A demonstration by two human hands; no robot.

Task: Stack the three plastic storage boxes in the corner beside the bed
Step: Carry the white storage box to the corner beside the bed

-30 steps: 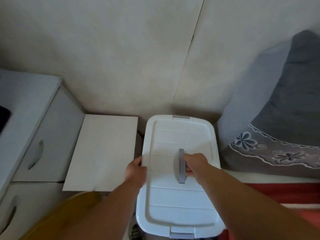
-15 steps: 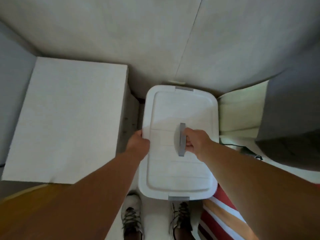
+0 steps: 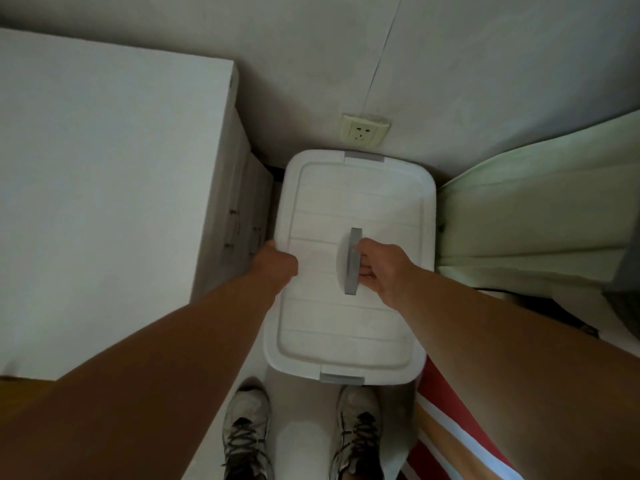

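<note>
Right hand [image 3: 381, 268] grips the grey handle [image 3: 353, 261] of a white storage box [image 3: 349, 327], left hand [image 3: 277, 268] clasping its edge — best lowered level, clear of the wall socket [image 3: 363, 133].

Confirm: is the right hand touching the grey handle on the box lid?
Touching. The head view shows the right hand with fingers curled around the grey handle on the box lid.

Looking down from my feed I see a plain off-white wall [image 3: 485, 64] with a thin vertical seam, a cream wall socket [image 3: 363, 132] low on it, a white cabinet [image 3: 104, 185] on the left, pale green bedding [image 3: 526, 216] right, and a striped red rug [image 3: 460, 438] on the light floor [image 3: 304, 427]. Dim, soft lighting.
</note>
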